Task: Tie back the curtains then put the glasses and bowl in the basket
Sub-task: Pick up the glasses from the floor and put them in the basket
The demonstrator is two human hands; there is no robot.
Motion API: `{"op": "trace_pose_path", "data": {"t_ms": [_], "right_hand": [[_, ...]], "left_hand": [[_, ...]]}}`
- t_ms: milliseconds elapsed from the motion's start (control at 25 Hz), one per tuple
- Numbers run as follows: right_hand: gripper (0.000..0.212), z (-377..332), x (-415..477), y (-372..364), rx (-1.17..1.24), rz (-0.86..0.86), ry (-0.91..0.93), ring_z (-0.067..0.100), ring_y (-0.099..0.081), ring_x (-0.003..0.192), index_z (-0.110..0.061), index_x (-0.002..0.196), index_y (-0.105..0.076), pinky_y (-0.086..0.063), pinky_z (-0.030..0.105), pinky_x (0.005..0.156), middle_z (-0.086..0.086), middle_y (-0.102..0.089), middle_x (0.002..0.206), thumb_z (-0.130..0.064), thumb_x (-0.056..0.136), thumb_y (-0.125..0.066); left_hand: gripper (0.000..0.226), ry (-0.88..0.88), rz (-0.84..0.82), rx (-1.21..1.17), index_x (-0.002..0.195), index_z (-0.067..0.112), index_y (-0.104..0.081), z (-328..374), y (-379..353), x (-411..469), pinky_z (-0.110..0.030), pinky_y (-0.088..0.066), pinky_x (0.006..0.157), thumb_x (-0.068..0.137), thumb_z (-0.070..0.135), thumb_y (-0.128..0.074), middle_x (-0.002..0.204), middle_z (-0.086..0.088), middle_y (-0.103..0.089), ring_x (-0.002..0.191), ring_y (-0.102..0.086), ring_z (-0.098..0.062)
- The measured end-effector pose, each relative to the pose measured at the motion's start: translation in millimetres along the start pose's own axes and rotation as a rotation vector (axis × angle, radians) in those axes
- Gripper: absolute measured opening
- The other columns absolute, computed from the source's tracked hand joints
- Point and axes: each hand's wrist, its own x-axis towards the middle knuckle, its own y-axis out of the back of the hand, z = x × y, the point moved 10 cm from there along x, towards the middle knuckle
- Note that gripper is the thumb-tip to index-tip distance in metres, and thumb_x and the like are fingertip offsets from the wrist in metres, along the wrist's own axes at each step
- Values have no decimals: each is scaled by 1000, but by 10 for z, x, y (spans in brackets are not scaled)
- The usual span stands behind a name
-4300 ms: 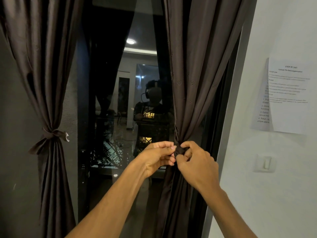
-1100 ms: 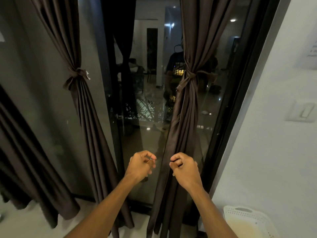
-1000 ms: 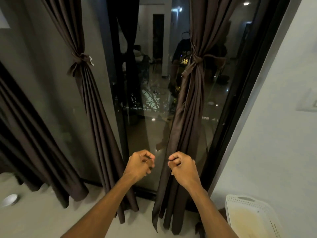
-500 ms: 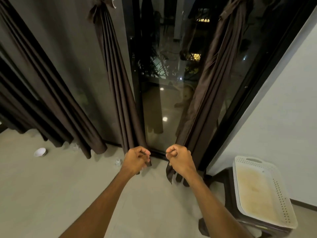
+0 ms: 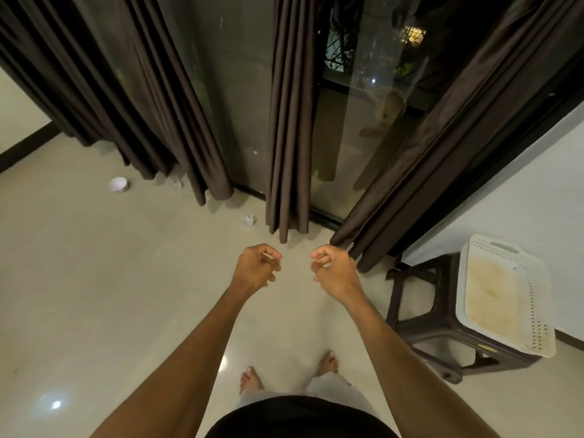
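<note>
Curtains (image 5: 289, 90) in dark brown, hung in gathered bundles against the glass door (image 5: 350, 128), hems down at the pale floor (image 5: 94, 295). Far left: left curtain (image 5: 126, 90), broad and pleated, slanting down to the floor. Just in front of its hem, bowl (image 5: 117, 184), small and white, upright on the floor, apart from the fabric. To the right of that, first glass (image 5: 177, 184), clear, close against the same hem; touching or not, cannot tell. Further right, second glass (image 5: 249, 220), also clear, on the floor just beside the lower end of the middle curtain (image 5: 289, 184), a narrow straight bundle.

Below, in the centre, both arms stretched forward over the floor. Left hand (image 5: 257, 267): fingers curled in, thumb against the forefinger, holding nothing. Right hand (image 5: 335, 270): same curl, likewise holding nothing, near the hem of the right curtain (image 5: 426, 159); brushing it or not, cannot tell. Bare feet (image 5: 251, 379) on the floor beneath the arms.

Right curtain slanting up and to the right along the dark door frame. Far right, against the white wall (image 5: 521, 191): dark stool (image 5: 420, 324) with the basket (image 5: 537, 324) on top, white, perforated, rectangular, yellowish inside, handle cutout at its far end, well apart from bowl and glasses.
</note>
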Motion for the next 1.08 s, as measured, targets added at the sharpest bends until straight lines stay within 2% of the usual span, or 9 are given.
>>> {"op": "trace_pose_path", "data": {"t_ms": [200, 560, 680, 880, 1080], "right_hand": [[16, -184, 36, -339, -58, -144, 74, 19, -70, 80, -32, 86, -62, -61, 43, 75, -6, -68, 88, -16, 87, -62], [14, -351, 121, -683, -89, -342, 212, 21, -69, 83, -31, 87, -60, -60, 45, 74, -7, -66, 87, -17, 85, -62], [16, -467, 115, -780, -86, -373, 260, 21, -68, 88, -35, 85, -59, -60, 45, 73, -8, -66, 85, -19, 85, -61], [17, -734, 80, -961, -101, -406, 311, 18, -69, 82, -34, 85, -59, -61, 43, 73, -8, -66, 88, -17, 86, -62], [17, -981, 119, -1166, -105, -373, 302, 19, -69, 85, -31, 89, -60, -61, 42, 76, -6, -66, 91, -15, 88, -63]], "left_hand": [[23, 58, 99, -39, 85, 11, -69, -265, 232, -189, -25, -47, 50, 83, -3, -51, 77, -10, -71, 56, -59, -21], [12, 134, 341, -156, 91, 14, -66, -473, 442, -539, -30, -49, 52, 85, 7, -58, 78, -11, -71, 55, -60, -21], [14, 146, 397, -191, 95, 15, -64, -526, 518, -625, -30, -50, 51, 84, 8, -59, 78, -11, -71, 55, -60, -21], [14, 152, 447, -198, 97, 15, -64, -590, 781, -685, -29, -50, 51, 85, 8, -60, 81, -12, -71, 56, -60, -20], [13, 132, 428, -167, 98, 14, -64, -638, 1135, -563, -30, -51, 51, 86, 10, -62, 79, -8, -69, 57, -61, -19]]}}
